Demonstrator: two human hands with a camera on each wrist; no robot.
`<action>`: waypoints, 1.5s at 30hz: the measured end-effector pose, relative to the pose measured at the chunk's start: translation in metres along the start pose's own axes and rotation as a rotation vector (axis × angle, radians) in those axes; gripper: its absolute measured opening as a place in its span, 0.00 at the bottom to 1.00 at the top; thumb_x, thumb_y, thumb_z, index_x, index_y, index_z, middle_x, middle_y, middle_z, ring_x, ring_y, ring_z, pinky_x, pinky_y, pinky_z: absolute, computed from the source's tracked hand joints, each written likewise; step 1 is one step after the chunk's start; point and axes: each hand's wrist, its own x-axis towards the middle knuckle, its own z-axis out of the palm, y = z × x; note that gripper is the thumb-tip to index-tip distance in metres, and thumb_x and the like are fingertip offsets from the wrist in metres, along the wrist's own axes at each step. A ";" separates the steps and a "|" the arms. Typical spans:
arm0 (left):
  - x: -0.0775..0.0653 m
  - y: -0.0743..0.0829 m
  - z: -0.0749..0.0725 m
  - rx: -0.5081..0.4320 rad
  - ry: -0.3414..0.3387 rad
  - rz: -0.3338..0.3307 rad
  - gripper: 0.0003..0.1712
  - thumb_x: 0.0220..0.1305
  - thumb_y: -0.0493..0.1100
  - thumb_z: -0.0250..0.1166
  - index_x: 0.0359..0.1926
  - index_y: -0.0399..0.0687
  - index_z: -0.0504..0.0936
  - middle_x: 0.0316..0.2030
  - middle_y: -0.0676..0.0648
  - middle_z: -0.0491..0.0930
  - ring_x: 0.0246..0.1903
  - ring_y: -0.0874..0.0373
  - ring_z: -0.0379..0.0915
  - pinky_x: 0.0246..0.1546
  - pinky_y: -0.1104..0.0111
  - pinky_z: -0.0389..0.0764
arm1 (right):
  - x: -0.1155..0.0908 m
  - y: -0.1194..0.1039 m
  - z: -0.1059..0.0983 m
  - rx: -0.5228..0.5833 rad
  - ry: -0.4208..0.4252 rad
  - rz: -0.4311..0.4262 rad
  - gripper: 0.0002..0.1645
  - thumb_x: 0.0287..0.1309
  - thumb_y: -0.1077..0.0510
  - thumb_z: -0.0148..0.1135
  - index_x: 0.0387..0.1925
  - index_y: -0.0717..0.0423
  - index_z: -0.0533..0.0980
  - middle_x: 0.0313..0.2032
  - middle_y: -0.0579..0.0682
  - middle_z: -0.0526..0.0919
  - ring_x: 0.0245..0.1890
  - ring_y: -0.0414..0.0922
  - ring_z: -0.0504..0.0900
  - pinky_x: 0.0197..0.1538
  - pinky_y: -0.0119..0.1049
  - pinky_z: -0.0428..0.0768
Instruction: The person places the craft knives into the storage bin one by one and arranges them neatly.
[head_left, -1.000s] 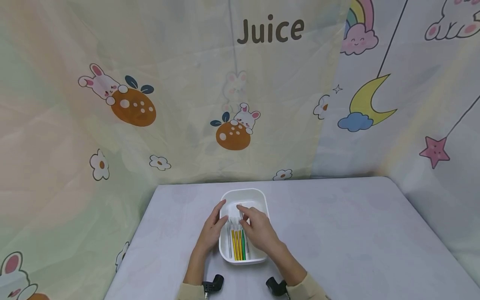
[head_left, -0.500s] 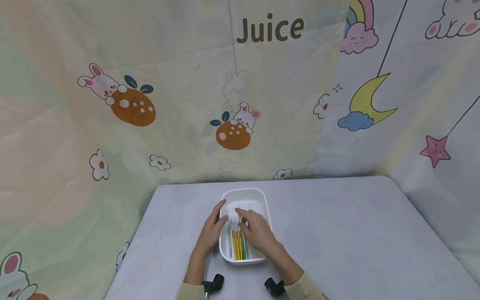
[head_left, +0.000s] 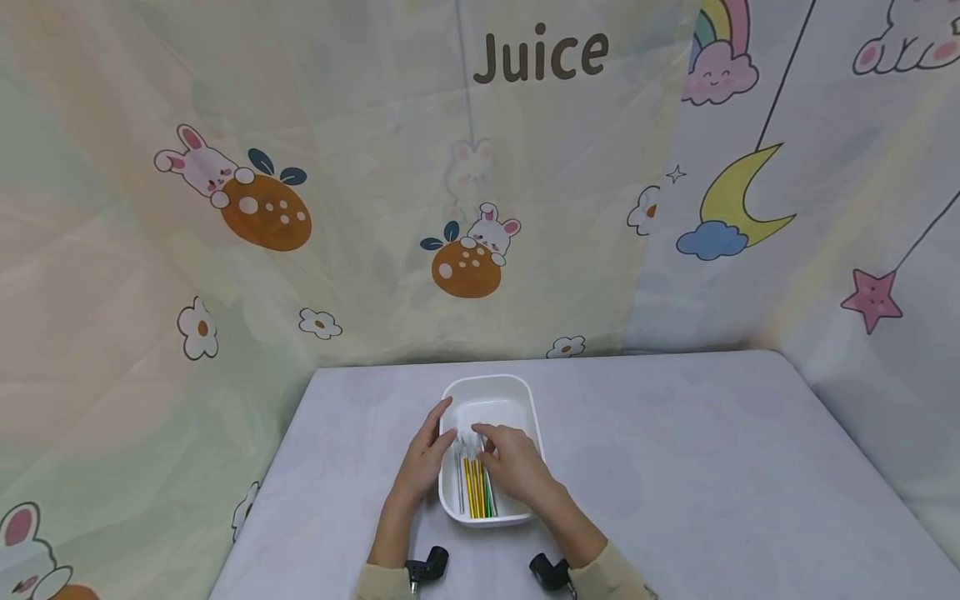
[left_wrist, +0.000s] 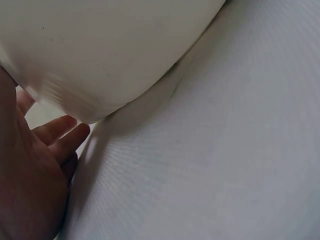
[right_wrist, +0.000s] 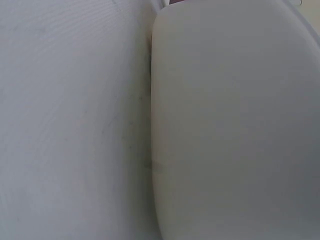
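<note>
A white tray (head_left: 498,407) stands on the table, and in it several thin sticks (head_left: 474,492) lie side by side with yellow, green and silvery lower parts. Their pale upper ends are too small to make out. My left hand (head_left: 422,467) holds the tray's left side, thumb over the rim and fingers along the outer wall. In the left wrist view, fingertips (left_wrist: 75,137) touch the tray's underside. My right hand (head_left: 517,462) is over the sticks, index finger stretched forward and thumb bent; whether it pinches a stick is hidden. The right wrist view shows only the tray's outer wall (right_wrist: 225,120).
A pale cloth covers the table (head_left: 675,467), which reaches widely to the right of the tray. Behind it hangs a printed curtain (head_left: 375,250). Black wrist mounts (head_left: 427,565) sit at both forearms.
My right hand has drawn slightly back toward me over the sticks. The green stick at the right now leans a little. My left hand has kept its place on the tray.
</note>
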 end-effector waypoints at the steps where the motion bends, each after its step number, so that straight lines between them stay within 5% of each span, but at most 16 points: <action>1: 0.000 0.000 0.000 -0.001 -0.001 0.002 0.31 0.80 0.45 0.55 0.78 0.70 0.63 0.82 0.53 0.53 0.83 0.50 0.43 0.81 0.49 0.49 | 0.000 0.000 0.000 0.004 -0.006 0.007 0.27 0.63 0.61 0.71 0.64 0.53 0.80 0.31 0.41 0.81 0.25 0.35 0.72 0.27 0.26 0.72; 12: 0.000 0.000 0.000 -0.016 -0.004 -0.015 0.31 0.80 0.46 0.56 0.78 0.72 0.63 0.82 0.54 0.54 0.83 0.50 0.43 0.81 0.48 0.49 | -0.003 0.000 0.002 -0.011 -0.041 0.031 0.26 0.62 0.63 0.72 0.63 0.58 0.80 0.28 0.43 0.81 0.24 0.36 0.74 0.27 0.26 0.75; 23: 0.001 -0.004 0.001 -0.016 0.013 -0.006 0.30 0.79 0.47 0.57 0.77 0.73 0.65 0.81 0.54 0.56 0.83 0.50 0.44 0.81 0.47 0.49 | -0.002 0.001 0.005 -0.092 -0.057 0.052 0.27 0.61 0.62 0.72 0.62 0.61 0.80 0.43 0.56 0.90 0.30 0.39 0.81 0.41 0.37 0.87; 30: 0.001 -0.004 0.001 -0.020 0.009 -0.004 0.30 0.79 0.47 0.57 0.77 0.73 0.65 0.82 0.55 0.56 0.83 0.51 0.44 0.81 0.47 0.49 | -0.002 0.001 0.006 -0.144 -0.060 0.061 0.26 0.62 0.62 0.72 0.62 0.62 0.80 0.52 0.59 0.89 0.47 0.49 0.89 0.58 0.51 0.86; 35: 0.000 -0.003 0.001 -0.029 0.007 -0.002 0.30 0.80 0.46 0.56 0.78 0.71 0.64 0.82 0.54 0.56 0.83 0.49 0.44 0.81 0.47 0.48 | -0.002 0.000 0.007 -0.174 -0.072 0.086 0.27 0.63 0.61 0.71 0.63 0.61 0.79 0.57 0.59 0.86 0.60 0.56 0.85 0.65 0.54 0.81; 45: 0.000 -0.002 0.000 -0.026 0.007 -0.004 0.31 0.80 0.46 0.56 0.78 0.71 0.64 0.82 0.53 0.55 0.83 0.50 0.43 0.81 0.46 0.48 | -0.002 -0.001 0.010 -0.262 -0.064 0.077 0.26 0.63 0.58 0.72 0.62 0.59 0.80 0.53 0.57 0.88 0.56 0.54 0.86 0.63 0.51 0.83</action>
